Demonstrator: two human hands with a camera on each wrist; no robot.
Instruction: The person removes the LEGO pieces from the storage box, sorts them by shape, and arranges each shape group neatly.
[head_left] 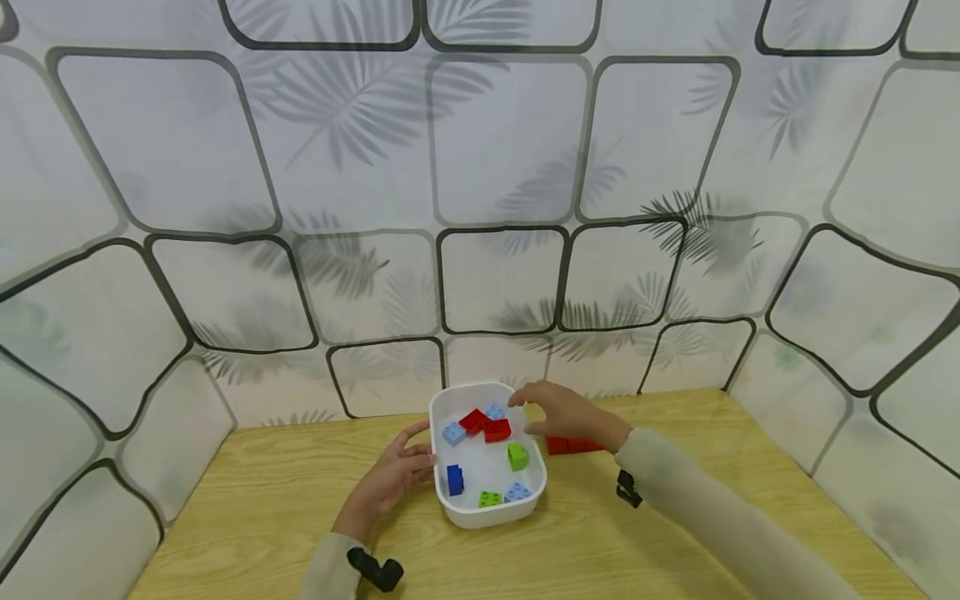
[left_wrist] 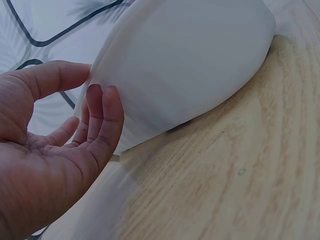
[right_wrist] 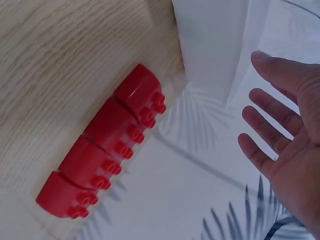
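Observation:
A white plastic bin (head_left: 491, 519) stands on the table with loose toy bricks inside. Among them are red bricks (head_left: 497, 430), pale blue bricks (head_left: 453, 433), green bricks (head_left: 517, 456) and a dark blue brick (head_left: 455, 480). My left hand (head_left: 392, 477) touches the bin's left side from outside; in the left wrist view its fingertips (left_wrist: 112, 97) meet the outer wall. Over the bin's right rim hovers my right hand (head_left: 570, 412), fingers loosely bent around nothing. Partly behind it, a row of red bricks (right_wrist: 110, 125) lies on the table, right of the bin.
The wooden table (head_left: 285, 508) reaches back to a white curtain-like backdrop (head_left: 502, 275) with dark outlines and leaf shapes. The backdrop also closes in both sides. Each wrist carries a black strap device (head_left: 375, 570).

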